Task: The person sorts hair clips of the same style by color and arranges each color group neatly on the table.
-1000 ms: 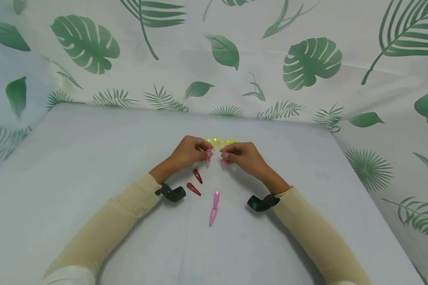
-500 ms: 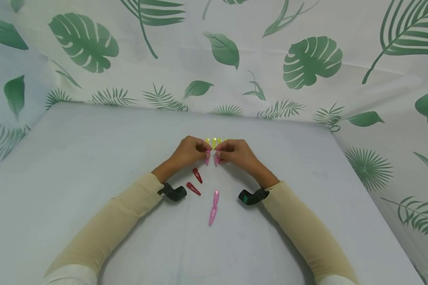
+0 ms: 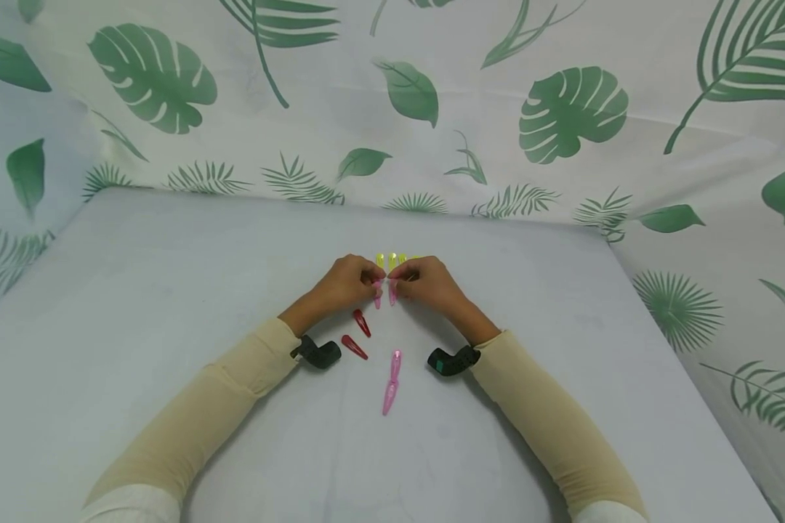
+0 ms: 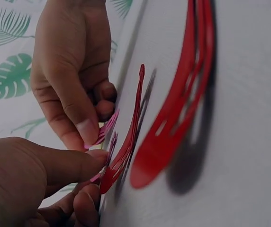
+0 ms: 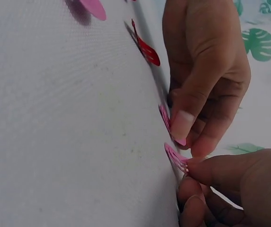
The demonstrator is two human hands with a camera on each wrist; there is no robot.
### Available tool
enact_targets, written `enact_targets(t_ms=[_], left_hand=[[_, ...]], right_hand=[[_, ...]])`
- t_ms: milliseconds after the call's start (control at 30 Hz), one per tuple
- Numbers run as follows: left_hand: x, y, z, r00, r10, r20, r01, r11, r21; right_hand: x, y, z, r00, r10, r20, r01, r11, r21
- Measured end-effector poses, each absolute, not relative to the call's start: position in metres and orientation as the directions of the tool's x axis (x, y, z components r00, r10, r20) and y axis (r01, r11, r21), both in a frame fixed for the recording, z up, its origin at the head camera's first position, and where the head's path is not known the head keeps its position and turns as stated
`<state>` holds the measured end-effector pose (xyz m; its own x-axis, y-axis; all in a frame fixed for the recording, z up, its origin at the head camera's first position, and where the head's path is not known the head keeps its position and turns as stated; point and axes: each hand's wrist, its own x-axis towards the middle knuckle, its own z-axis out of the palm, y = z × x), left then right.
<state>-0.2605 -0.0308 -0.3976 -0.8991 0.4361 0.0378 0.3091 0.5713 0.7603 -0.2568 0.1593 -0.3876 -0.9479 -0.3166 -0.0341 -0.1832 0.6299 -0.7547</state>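
My left hand (image 3: 345,282) pinches a pink hair clip (image 3: 377,298) between thumb and fingers, close over the white table. Right beside it, my right hand (image 3: 432,283) pinches another pink hair clip (image 3: 393,293). The two clips stand side by side with a small gap, their narrow ends pointing toward me. In the right wrist view, the clip in the right hand (image 5: 176,156) shows its slotted frame. A row of yellow hair clips (image 3: 392,260) lies just beyond the fingertips, partly hidden behind my right hand.
Two red hair clips (image 3: 362,323) lie near my left wrist, large in the left wrist view. Closer to me, two pink hair clips (image 3: 395,365) lie end to end on the white tabletop (image 3: 288,450). A leaf-patterned cloth (image 3: 340,94) hangs behind the table.
My right hand has moved left with its pink clip, up beside the left one, covering some yellow clips. My left hand has shifted slightly left and toward me.
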Motion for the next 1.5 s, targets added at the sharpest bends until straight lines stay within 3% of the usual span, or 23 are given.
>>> enact_targets(t_ms=[433,733,1500], left_hand=[[-0.263,-0.045,-0.394,-0.842,0.535,-0.067,0.301,0.568,0.766],[-0.261,-0.047,-0.397,-0.826,0.56,-0.069,0.341,0.593,0.73],[-0.258,-0.044,-0.393,-0.839,0.536,-0.098,0.312,0.619,0.721]], right_hand=[[-0.256,0.16,-0.388,-0.952,-0.306,-0.003,-0.217,0.681,-0.7],[-0.244,0.166,-0.386,-0.964,-0.263,-0.02,-0.174,0.691,-0.701],[-0.198,0.185,-0.383,-0.895,-0.438,-0.077,-0.177,0.51,-0.842]])
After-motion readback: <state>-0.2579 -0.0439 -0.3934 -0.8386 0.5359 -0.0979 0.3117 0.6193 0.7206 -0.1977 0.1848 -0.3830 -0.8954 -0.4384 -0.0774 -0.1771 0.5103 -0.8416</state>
